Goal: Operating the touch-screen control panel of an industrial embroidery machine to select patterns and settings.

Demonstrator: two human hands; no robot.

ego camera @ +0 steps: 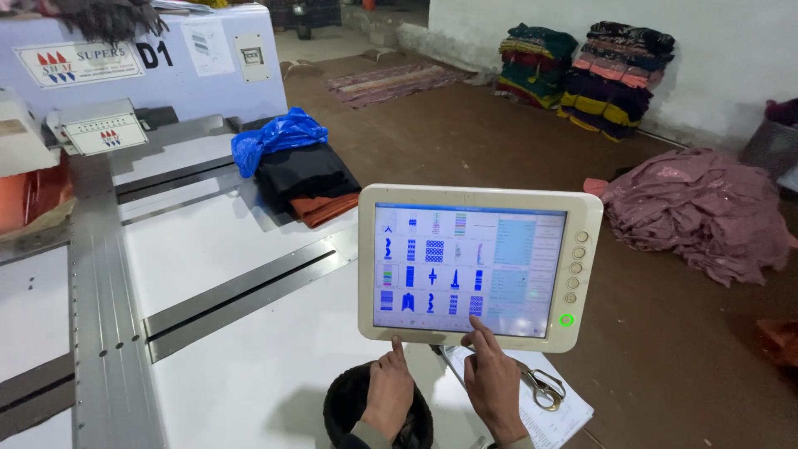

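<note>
Touch panel (480, 266): cream-framed screen standing upright at the near edge of the white surface (241, 366); lit display shows a grid of small blue pattern icons and a grey column at the right; round buttons run down its right rim, the lowest glowing green.
Right hand (492, 378): raised below the panel; index finger stretched out, its tip touching the lower edge of the display near the bottom row of icons; the other fingers curled in; holds nothing.
Left hand (388, 391): just beside the right hand, under the panel's lower left rim; index finger points up, tip at or just short of the frame, contact unclear; the rest of the fingers folded; holds nothing.
Black bowl (341, 399): dark round container directly beneath the left hand, near the bottom edge of the view; contents not readable.
Scissors (542, 386): metal, lying on a sheet of paper (557, 420) to the right of the right hand, below the panel.
Surface: white machine bed crossed by grey metal rails (241, 293).
Blue plastic bag (278, 135): crumpled on top of folded dark and orange cloth (303, 185), well behind the panel.
Floor: pink fabric heap (698, 208) at right; stacked folded cloth (586, 71) against the far wall.
</note>
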